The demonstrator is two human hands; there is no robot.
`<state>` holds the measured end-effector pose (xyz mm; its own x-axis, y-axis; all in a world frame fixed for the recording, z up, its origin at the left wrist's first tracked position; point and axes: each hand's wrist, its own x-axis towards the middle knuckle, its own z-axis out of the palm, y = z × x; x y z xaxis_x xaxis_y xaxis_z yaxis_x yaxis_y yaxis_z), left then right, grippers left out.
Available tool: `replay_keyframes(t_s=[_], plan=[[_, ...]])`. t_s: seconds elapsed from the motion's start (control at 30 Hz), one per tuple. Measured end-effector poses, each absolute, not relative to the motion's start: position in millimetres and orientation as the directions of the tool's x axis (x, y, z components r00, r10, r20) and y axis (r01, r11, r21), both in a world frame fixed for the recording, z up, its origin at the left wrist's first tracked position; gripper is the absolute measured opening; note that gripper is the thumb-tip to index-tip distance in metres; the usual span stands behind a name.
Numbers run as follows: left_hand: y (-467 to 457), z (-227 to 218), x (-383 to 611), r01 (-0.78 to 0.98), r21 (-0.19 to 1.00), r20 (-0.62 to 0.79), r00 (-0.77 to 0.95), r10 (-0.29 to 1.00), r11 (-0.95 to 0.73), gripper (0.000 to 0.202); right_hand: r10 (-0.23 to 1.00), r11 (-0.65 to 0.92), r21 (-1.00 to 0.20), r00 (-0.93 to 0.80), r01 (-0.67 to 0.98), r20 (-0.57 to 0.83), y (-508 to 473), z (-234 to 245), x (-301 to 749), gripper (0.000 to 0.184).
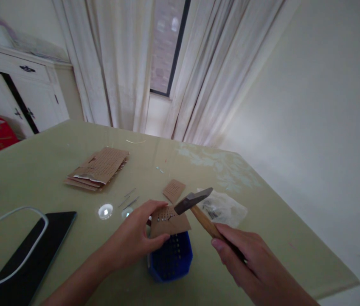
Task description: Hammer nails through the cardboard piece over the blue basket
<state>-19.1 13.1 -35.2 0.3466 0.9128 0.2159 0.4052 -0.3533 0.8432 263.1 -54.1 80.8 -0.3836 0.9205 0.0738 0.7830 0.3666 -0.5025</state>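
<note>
My left hand (pixel 150 231) grips a piece of brown cardboard (pixel 170 225) by its left edge, thumb in front and fingers behind. Several small nails stand in rows along the upper part of this piece. Directly under it is a blue plastic basket (pixel 170 261) with a perforated bottom, partly covered by the cardboard. In my right hand (pixel 243 255) is a hammer (pixel 205 221), held by its wooden handle. Its dark metal head is at the cardboard's upper right corner; whether it touches cannot be told.
Behind the basket lies a small perforated cardboard square (pixel 174 190), and right of it a clear plastic bag (pixel 224 208) with dark bits inside. Thin metal tools (pixel 130 202) and a cardboard stack (pixel 102 168) lie to the left. A black tablet (pixel 30 259) and white cable (pixel 21 270) sit front left.
</note>
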Motion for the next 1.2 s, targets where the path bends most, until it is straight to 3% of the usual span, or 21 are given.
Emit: replay_keyframes(t_s=[0.2,0.37,0.53,0.73,0.83,0.9,1.0,1.1,1.2], plan=[[15,-38,-18,0.431,0.837,0.21,0.315,0.926,-0.337,0.062,0.886,0.431,-0.499,-0.457,0.752,0.076,-46,75,247,0.034],[14,-38,-19,0.421,0.832,0.232,0.327,0.916,-0.361,0.058,0.906,0.401,-0.493,-0.414,0.772,0.089,-45,72,249,0.031],[13,-38,-17,0.4,0.848,0.212,0.342,0.915,-0.347,0.058,0.886,0.406,-0.507,-0.464,0.761,0.012,-44,61,247,0.03],[14,-39,-17,0.404,0.842,0.225,0.34,0.913,-0.358,0.057,0.894,0.4,-0.527,-0.446,0.749,0.045,-44,52,246,0.029],[11,-39,-16,0.411,0.833,0.239,0.337,0.911,-0.371,0.054,0.911,0.341,-0.606,-0.412,0.719,0.024,-33,51,248,0.031],[7,-40,-15,0.436,0.82,0.246,0.318,0.915,-0.372,0.057,0.945,0.21,-0.757,-0.326,0.618,-0.005,-17,45,250,0.037],[3,-38,-13,0.417,0.845,0.209,0.316,0.925,-0.334,0.066,0.979,0.022,-0.968,-0.201,0.252,-0.03,17,25,250,0.044],[10,-36,-19,0.381,0.893,0.13,0.289,0.948,-0.239,0.055,0.984,-0.078,-0.995,-0.162,-0.055,-0.068,49,-7,248,0.053],[30,-37,-40,0.565,0.811,0.104,0.111,0.988,-0.149,0.036,0.983,-0.137,-0.976,-0.147,-0.17,-0.113,63,-36,248,0.057]])
